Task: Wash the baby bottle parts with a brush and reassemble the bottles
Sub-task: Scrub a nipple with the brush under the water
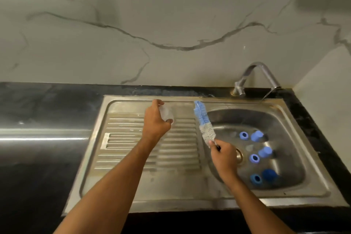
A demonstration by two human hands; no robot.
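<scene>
My left hand (156, 119) grips a clear bottle body (167, 113) over the ribbed drainboard (133, 138). My right hand (223, 155) holds the handle of a bottle brush (203, 121), whose blue and white bristles point up and away over the divide between drainboard and basin. In the steel sink basin (237, 116) lie several blue bottle parts: rings (243, 135) (254, 158) (256, 178) and caps (256, 135) (265, 151) (269, 175). Two faint clear pieces lie among them; I cannot tell what they are.
A chrome tap (254, 74) arches over the back right of the sink. The drain (239, 155) sits just right of my right hand. Dark stone counter (38, 138) stretches left of the sink, and a marbled wall (152, 24) rises behind.
</scene>
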